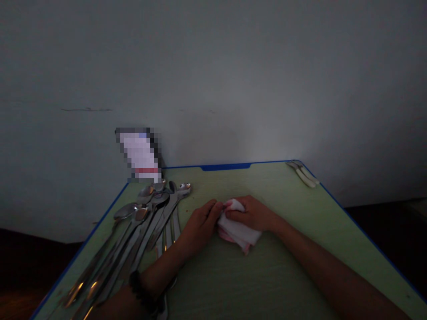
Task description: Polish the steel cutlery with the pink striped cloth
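My right hand (248, 212) is closed around a white cloth (240, 229) with pink patches, whose loose end hangs down over the tabletop. Close against it, my left hand (204, 222) is closed, thumb and fingers pressed together at the cloth's left edge. Whatever those left fingers grip is hidden from view. A pile of metal spoons (142, 215) lies to the left, with long handles pointing toward me. My left forearm, wearing a dark beaded bracelet (142, 289), passes over some of the handles.
The pale green table (267, 275) has a blue edge and stands against a grey wall (213, 80). Two utensils with cream handles (304, 175) lie at the far right corner. A blurred device with a bright screen (140, 153) leans at the far left corner.
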Demonstrator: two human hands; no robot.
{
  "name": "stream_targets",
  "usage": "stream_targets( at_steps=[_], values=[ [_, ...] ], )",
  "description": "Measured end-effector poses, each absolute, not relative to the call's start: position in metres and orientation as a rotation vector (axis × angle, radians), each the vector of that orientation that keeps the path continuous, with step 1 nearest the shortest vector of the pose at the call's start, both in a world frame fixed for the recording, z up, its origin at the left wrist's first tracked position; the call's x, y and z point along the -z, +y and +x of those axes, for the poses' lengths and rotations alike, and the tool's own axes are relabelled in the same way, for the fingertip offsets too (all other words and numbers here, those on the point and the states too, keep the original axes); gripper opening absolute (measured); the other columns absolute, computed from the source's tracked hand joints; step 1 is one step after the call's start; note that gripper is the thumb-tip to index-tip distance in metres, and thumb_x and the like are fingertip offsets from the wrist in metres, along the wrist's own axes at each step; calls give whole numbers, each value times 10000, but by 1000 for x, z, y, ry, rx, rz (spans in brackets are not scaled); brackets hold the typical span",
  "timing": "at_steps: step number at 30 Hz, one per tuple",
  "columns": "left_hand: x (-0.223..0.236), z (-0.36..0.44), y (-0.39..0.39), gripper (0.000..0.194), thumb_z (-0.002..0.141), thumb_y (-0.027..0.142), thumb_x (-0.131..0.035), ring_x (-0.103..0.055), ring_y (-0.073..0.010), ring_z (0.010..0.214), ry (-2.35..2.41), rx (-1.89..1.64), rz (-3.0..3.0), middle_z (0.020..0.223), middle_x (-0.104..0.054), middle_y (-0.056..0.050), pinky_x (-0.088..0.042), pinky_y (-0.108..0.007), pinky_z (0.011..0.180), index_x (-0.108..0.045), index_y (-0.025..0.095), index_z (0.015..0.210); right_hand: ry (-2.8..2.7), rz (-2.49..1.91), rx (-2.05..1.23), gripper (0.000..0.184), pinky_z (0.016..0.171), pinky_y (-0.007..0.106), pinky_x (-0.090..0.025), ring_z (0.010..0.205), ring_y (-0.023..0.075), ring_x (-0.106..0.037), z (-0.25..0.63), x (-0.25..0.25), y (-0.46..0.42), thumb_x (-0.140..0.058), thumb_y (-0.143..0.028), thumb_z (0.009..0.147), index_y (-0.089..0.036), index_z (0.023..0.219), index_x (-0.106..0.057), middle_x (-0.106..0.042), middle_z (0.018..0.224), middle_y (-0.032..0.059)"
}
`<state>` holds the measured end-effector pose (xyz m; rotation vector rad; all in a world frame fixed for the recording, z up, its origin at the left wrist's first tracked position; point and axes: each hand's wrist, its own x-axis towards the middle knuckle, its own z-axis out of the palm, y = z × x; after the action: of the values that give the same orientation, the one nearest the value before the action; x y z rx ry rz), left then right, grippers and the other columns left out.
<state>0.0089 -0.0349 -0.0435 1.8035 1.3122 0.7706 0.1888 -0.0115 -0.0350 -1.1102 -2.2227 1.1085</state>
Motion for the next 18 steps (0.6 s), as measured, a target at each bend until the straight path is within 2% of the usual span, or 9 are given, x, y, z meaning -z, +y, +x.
stream_targets(
  at_steps=[18],
  values=[
    [42,10,-35,338,883,416,-325,-474,-131,568,1300,-776,1809,602,-492,31,-334,-221,517,-479,182,693,-2155,-1089,-1193,89,522,186,-355,570,85,-461,189,37,-11,-518,-220,749,-142,741,-561,-550,649,-21]
  ],
)
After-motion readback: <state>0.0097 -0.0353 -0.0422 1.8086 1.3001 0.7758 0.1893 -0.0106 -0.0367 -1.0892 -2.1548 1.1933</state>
